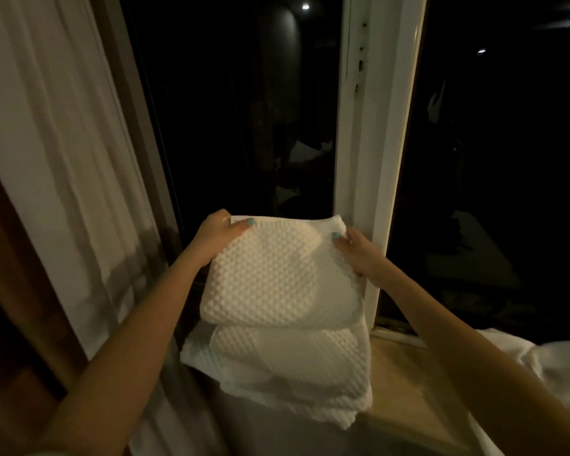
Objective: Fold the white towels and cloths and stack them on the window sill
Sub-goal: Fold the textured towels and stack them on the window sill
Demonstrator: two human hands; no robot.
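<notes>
A folded white waffle-textured towel (277, 274) lies on top of a stack of folded white towels (297, 366) on the wooden window sill (405, 383). My left hand (218, 233) grips the top towel's far left corner, thumb on top. At the far right corner my right hand (356, 251) holds the same towel, close to the white window frame. Whether the top towel rests fully on the stack or is partly lifted, I cannot tell.
A white window frame post (372, 136) stands just right of the stack, with dark glass on both sides. A pale curtain (60, 153) hangs at the left. More white cloth (540, 366) lies crumpled at the lower right.
</notes>
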